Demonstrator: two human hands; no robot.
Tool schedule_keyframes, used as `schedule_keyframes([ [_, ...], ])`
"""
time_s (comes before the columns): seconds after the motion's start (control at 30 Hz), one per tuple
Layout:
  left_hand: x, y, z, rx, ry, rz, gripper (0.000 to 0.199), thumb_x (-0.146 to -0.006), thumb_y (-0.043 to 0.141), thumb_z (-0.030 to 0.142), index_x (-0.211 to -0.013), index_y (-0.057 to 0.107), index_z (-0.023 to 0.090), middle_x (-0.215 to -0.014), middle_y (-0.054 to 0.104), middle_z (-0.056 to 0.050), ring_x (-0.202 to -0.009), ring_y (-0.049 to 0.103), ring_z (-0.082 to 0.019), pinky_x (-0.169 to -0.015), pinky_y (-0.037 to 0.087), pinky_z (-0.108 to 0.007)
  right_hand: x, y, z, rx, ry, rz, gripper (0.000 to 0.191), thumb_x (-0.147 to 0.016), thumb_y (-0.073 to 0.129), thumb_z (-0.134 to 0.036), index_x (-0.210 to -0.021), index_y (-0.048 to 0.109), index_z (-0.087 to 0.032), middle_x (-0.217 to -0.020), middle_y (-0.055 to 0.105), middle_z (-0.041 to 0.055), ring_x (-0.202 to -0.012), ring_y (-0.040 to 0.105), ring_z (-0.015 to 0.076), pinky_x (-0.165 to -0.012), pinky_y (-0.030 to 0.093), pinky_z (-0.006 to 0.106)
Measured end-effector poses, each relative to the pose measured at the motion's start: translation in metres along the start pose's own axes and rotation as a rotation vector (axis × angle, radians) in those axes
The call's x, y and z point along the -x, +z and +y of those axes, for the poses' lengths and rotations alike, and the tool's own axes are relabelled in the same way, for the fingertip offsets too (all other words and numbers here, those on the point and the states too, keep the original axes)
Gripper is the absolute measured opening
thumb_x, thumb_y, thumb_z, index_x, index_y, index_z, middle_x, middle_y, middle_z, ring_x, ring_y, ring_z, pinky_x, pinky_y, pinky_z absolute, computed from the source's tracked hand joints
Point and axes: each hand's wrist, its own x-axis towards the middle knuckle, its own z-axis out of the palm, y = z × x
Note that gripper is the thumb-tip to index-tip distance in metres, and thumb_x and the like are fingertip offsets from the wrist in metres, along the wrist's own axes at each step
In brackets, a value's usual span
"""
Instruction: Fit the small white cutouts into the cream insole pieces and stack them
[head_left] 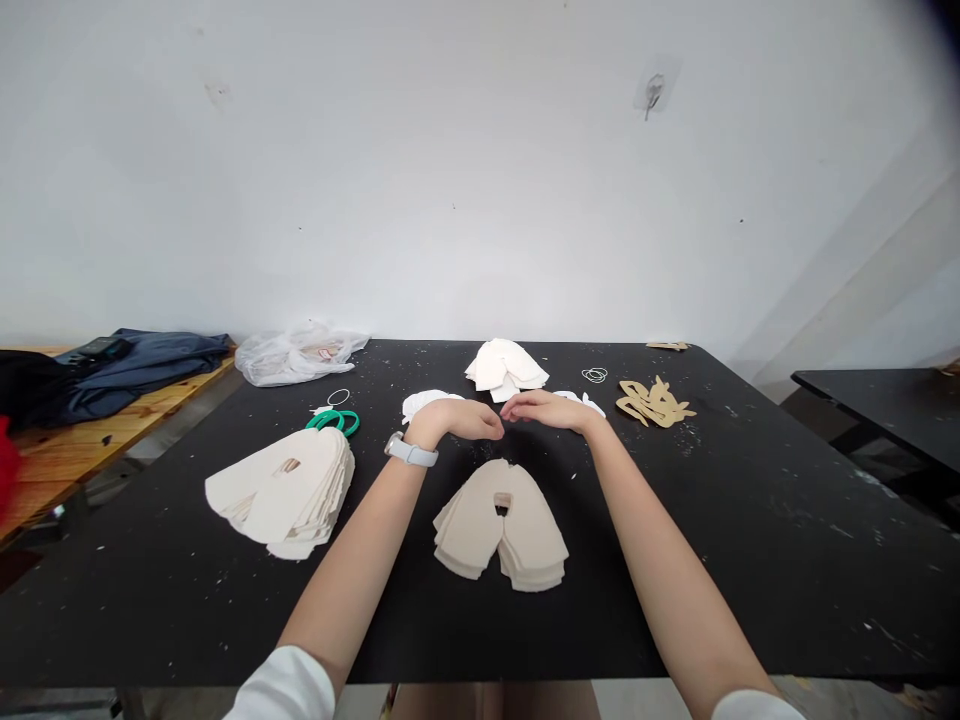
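Note:
Both hands hover over the black table [750, 560], wrists bent and fingertips pointing towards each other. My left hand [471, 418], wearing a watch with a pale strap [411, 450], has loosely drooping fingers and nothing visible in them. Opposite it, my right hand [546, 409] is open, its fingers loosely stretched. Just below the hands lies a stack of cream arch-shaped fabric pieces [534, 525] with a slot in the middle. A thicker stack of similar pieces [262, 490] sits left of my left forearm. Behind the hands is a whiter stack [504, 368]; white pieces [424, 402] are partly hidden.
Green-handled scissors [343, 424] lie beyond the left stack. A clear plastic bag [300, 355] is at the back left. Tan cutouts [654, 402] and thin white loops [595, 375] lie at the right. Dark clothing [150, 370] rests on a wooden table [97, 450].

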Motion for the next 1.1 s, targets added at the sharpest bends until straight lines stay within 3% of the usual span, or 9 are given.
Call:
schedule_keyframes([
  [0.13, -0.004, 0.002, 0.003, -0.028, -0.048, -0.059, 0.038, -0.085, 0.051, 0.041, -0.114, 0.072, 0.030, -0.120, 0.072, 0.001, -0.103, 0.065, -0.022, -0.087, 0.047, -0.027, -0.008, 0.011, 0.006, -0.026, -0.020, -0.049, 0.021, -0.083, 0.058, -0.024, -0.095, 0.076, -0.020, -0.103, 0.074, 0.0046, -0.099, 0.064, 0.0204, -0.089, 0.047, 0.033],
  [0.27, -0.008, 0.003, 0.004, -0.050, -0.090, -0.054, 0.038, -0.085, 0.051, 0.039, -0.116, 0.072, 0.029, -0.121, 0.072, -0.001, -0.104, 0.065, -0.023, -0.088, 0.047, -0.029, -0.007, 0.014, 0.020, -0.069, -0.040, 0.000, 0.030, -0.086, 0.051, -0.023, -0.105, 0.073, -0.019, -0.108, 0.073, 0.0063, -0.100, 0.064, 0.0193, -0.088, 0.048, 0.033],
  [0.4, -0.014, 0.008, 0.005, -0.062, -0.130, -0.017, 0.040, -0.087, 0.050, 0.043, -0.113, 0.073, 0.023, -0.120, 0.072, -0.006, -0.104, 0.066, -0.026, -0.087, 0.049, -0.031, -0.005, 0.027, 0.037, -0.092, -0.100, 0.127, 0.031, -0.085, 0.048, -0.022, -0.105, 0.071, -0.018, -0.108, 0.073, 0.0074, -0.101, 0.065, 0.0193, -0.093, 0.048, 0.035],
  [0.57, -0.011, 0.020, -0.004, -0.029, -0.126, 0.012, 0.050, -0.092, 0.040, 0.051, -0.116, 0.072, 0.020, -0.127, 0.069, -0.010, -0.109, 0.065, -0.030, -0.092, 0.048, -0.037, -0.001, 0.049, 0.055, -0.049, -0.191, 0.326, 0.025, -0.083, 0.047, -0.017, -0.082, 0.071, -0.020, -0.111, 0.072, 0.0067, -0.110, 0.064, 0.0213, -0.105, 0.042, 0.039],
  [0.63, -0.005, 0.028, -0.012, -0.010, -0.084, 0.017, 0.052, -0.094, 0.038, 0.052, -0.126, 0.066, 0.024, -0.140, 0.059, -0.008, -0.122, 0.059, -0.030, -0.101, 0.044, -0.039, 0.000, 0.052, 0.058, -0.031, -0.212, 0.358, 0.025, -0.082, 0.047, -0.017, -0.076, 0.070, -0.021, -0.111, 0.073, 0.0062, -0.110, 0.065, 0.0218, -0.105, 0.042, 0.039],
  [0.73, 0.005, 0.044, -0.022, 0.014, -0.003, 0.033, 0.050, -0.098, 0.034, 0.046, -0.142, 0.052, 0.028, -0.156, 0.040, -0.001, -0.143, 0.037, -0.028, -0.113, 0.032, -0.039, -0.001, 0.052, 0.059, -0.022, -0.235, 0.369, 0.025, -0.084, 0.046, -0.018, -0.076, 0.070, -0.021, -0.107, 0.074, 0.0065, -0.106, 0.067, 0.0221, -0.102, 0.045, 0.040],
  [0.83, 0.011, 0.061, -0.029, 0.035, 0.033, 0.067, 0.053, -0.101, 0.029, 0.044, -0.149, 0.041, 0.026, -0.161, 0.027, -0.001, -0.150, 0.020, -0.029, -0.117, 0.026, -0.042, -0.001, 0.051, 0.060, -0.014, -0.252, 0.364, 0.025, -0.084, 0.047, -0.019, -0.076, 0.070, -0.021, -0.107, 0.074, 0.0063, -0.106, 0.067, 0.0223, -0.101, 0.045, 0.040],
  [1.1, 0.015, 0.073, -0.030, 0.082, 0.053, 0.143, 0.052, -0.101, 0.029, 0.046, -0.149, 0.039, 0.030, -0.162, 0.026, 0.000, -0.151, 0.016, -0.032, -0.116, 0.021, -0.059, 0.000, 0.053, 0.062, 0.019, -0.270, 0.364, 0.025, -0.085, 0.046, -0.021, -0.077, 0.070, -0.022, -0.108, 0.074, 0.0067, -0.105, 0.066, 0.0235, -0.100, 0.045, 0.042],
])
